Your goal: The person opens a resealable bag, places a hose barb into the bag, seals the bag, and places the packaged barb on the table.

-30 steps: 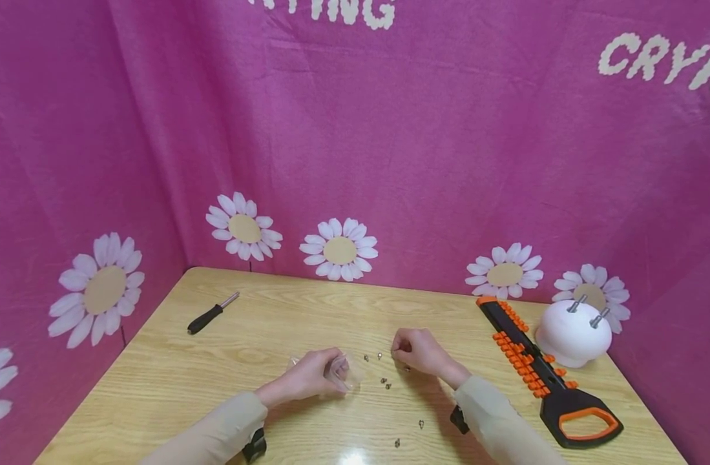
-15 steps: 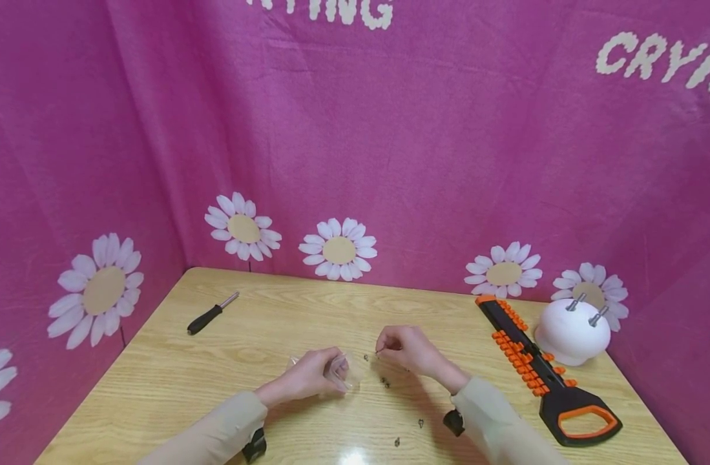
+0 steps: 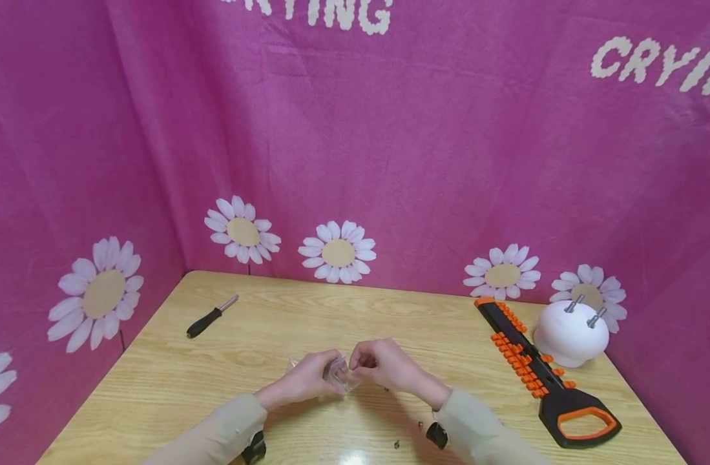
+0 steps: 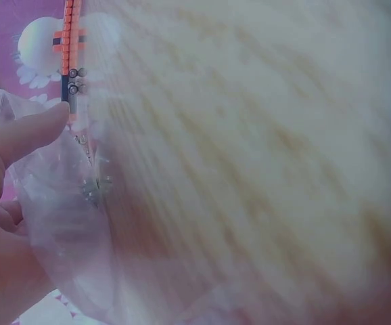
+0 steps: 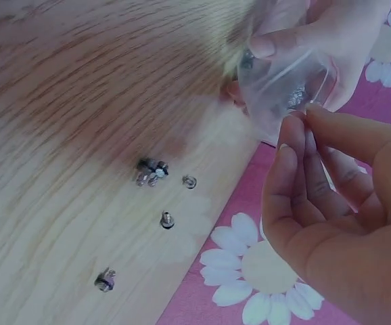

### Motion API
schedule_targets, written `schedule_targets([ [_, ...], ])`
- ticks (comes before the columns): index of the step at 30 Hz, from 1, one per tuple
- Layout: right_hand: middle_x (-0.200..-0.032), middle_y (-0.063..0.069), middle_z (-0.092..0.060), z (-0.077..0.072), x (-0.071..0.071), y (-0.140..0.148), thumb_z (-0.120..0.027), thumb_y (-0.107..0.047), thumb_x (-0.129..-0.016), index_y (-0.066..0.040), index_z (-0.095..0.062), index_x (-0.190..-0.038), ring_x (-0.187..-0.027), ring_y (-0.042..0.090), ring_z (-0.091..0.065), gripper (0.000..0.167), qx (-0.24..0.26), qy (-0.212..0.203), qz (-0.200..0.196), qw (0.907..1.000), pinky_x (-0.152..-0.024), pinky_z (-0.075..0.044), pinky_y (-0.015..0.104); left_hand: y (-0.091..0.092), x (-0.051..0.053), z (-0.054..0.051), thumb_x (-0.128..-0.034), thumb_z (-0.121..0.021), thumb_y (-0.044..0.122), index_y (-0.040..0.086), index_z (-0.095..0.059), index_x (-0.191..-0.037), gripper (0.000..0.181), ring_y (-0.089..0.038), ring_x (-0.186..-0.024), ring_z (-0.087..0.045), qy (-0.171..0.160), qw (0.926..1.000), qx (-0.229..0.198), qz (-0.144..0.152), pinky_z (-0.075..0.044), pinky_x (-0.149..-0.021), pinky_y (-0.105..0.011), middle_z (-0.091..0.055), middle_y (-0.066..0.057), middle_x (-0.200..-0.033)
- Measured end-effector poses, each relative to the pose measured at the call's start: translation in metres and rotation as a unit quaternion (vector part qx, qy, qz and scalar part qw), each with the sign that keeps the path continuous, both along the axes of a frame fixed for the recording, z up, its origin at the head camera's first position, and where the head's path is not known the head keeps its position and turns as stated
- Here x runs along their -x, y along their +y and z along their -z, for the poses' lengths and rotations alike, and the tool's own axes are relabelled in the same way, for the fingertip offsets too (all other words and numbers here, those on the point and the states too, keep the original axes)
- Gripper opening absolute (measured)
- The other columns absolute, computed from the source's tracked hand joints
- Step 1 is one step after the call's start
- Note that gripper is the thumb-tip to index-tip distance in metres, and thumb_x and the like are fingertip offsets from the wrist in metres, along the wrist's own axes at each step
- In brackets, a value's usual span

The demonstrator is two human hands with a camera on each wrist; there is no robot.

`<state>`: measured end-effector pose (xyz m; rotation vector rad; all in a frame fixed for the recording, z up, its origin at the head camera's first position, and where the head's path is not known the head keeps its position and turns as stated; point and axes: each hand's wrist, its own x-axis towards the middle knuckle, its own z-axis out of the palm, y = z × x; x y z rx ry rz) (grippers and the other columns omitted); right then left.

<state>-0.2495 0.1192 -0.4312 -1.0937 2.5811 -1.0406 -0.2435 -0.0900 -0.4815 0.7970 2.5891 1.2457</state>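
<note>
A clear plastic zip bag [image 5: 277, 88] is gripped by my left hand [image 3: 311, 376], thumb on one side and fingers on the other, its mouth held apart toward the right. Several small metal screws [image 4: 95, 191] show through the plastic in the left wrist view. At the bag's mouth my right hand [image 3: 384, 367] pinches a small screw between thumb and fingertips; the fingers hide most of it. Loose screws [image 5: 167, 219] lie on the wooden table below the right hand, some in a cluster [image 5: 152, 171].
A black-handled screwdriver [image 3: 205, 321] lies at the back left. On the right are a black and orange rack with a loop handle [image 3: 526, 361] and a white rounded object with two metal pins [image 3: 571, 332]. A pink flowered cloth [image 3: 355, 142] hangs behind the table [image 3: 261, 303].
My right hand has moved left from among the loose screws, picked one up and brought it to the bag's mouth. The left hand has stayed in place with the bag.
</note>
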Motion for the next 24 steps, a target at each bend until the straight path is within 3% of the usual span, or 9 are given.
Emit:
schedule_targets([
  [6, -0.083, 0.008, -0.073, -0.002, 0.0, 0.006, -0.068, -0.003, -0.09, -0.001, -0.068, -0.089, -0.072, -0.001, -0.06, 0.002, 0.004, 0.009, 0.02, 0.9997, -0.066, -0.051, 0.016, 0.0, 0.0, -0.001, -0.0755, -0.084, 0.008, 0.007, -0.06, -0.098, 0.033, -0.004, -0.077, -0.054, -0.009, 0.9999, -0.01, 0.006, -0.047, -0.071, -0.019, -0.064, 0.001, -0.09],
  [13, -0.078, 0.005, -0.072, -0.001, 0.01, 0.032, -0.07, -0.002, -0.088, -0.006, -0.068, -0.086, -0.067, -0.004, -0.055, 0.006, 0.005, 0.046, 0.052, 0.9976, -0.063, -0.048, 0.017, 0.001, -0.002, -0.003, -0.0749, -0.084, 0.005, 0.004, -0.06, -0.097, 0.032, -0.004, -0.077, -0.054, -0.007, 0.9997, -0.021, 0.008, -0.048, -0.072, -0.019, -0.065, -0.002, -0.089],
  [20, -0.081, 0.004, -0.069, 0.01, 0.022, 0.068, -0.07, -0.002, -0.087, -0.003, -0.067, -0.088, -0.071, 0.001, -0.054, 0.004, -0.027, 0.034, 0.109, 0.9931, -0.066, -0.047, 0.018, 0.002, -0.003, -0.004, -0.0738, -0.083, 0.001, 0.003, -0.058, -0.093, 0.031, -0.006, -0.077, -0.054, -0.006, 0.9997, -0.024, 0.006, -0.048, -0.071, -0.018, -0.063, -0.003, -0.089],
  [24, -0.082, 0.003, -0.07, 0.018, 0.025, 0.083, -0.073, -0.005, -0.086, -0.003, -0.068, -0.087, -0.071, -0.002, -0.054, 0.005, -0.048, 0.032, 0.114, 0.9919, -0.066, -0.047, 0.018, 0.002, -0.003, -0.004, -0.0736, -0.083, 0.002, 0.003, -0.058, -0.093, 0.032, -0.005, -0.078, -0.054, -0.003, 0.9997, -0.023, 0.008, -0.048, -0.072, -0.018, -0.065, -0.003, -0.089],
])
